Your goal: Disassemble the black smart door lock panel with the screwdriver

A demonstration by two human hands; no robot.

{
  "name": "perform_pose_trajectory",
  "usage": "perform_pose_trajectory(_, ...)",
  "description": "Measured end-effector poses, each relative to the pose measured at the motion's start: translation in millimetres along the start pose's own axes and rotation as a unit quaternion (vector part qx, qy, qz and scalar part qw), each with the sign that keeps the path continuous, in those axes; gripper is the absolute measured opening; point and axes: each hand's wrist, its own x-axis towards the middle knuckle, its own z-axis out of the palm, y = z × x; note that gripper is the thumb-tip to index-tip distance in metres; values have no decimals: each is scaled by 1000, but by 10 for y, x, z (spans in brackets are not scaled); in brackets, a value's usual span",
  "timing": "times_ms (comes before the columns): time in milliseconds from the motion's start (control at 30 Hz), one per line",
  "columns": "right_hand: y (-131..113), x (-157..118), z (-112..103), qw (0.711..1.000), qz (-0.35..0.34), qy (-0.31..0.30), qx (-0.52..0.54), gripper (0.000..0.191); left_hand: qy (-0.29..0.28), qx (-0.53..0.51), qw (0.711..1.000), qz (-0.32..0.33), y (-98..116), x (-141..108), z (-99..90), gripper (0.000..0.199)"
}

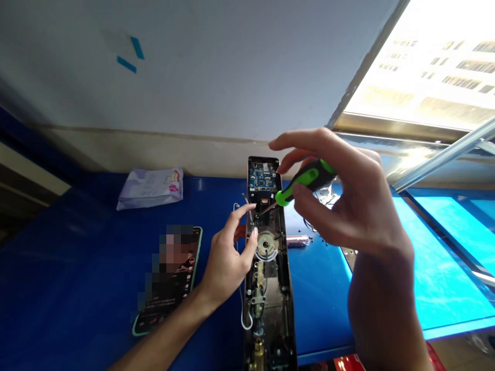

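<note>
A long black electronic door lock (273,288) lies open on the blue table, its inner parts showing. My right hand (348,190) is closed around a green and black screwdriver (307,180). The screwdriver's shaft slants down-left, its tip at or near a small screw below the blue circuit board (263,176). My left hand (232,250) grips the lock's left edge, with thumb and index fingertip resting on the inside near the screwdriver tip. A thin metal piece (246,202) shows beside those fingertips. Further down the lock are a round metal part (266,245) and a brass-coloured part (259,354).
A phone (170,288) with a lit screen lies left of my left hand. Behind it is a pale purple packet (150,187). A white cable (243,309) runs along the lock's left side. Right of the lock are a shiny cylinder (297,240) and small scattered screws.
</note>
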Motion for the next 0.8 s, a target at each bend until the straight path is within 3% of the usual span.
perform_pose_trajectory(233,-9,19,-13,999,37,-19,-28,24,-3,2,1000,8,-2,-3,-11,44)
perform_pose_trajectory(400,-26,23,-39,999,40,-10,-7,43,8,82,996,29,32,3,-33,46)
perform_pose_trajectory(600,-5,36,-147,999,22,19,14,40,34,178,976,119,54,24,-98,45)
perform_pose_trajectory(800,-43,15,-167,999,34,37,22,37,47,188,963,188,13,53,-106,10)
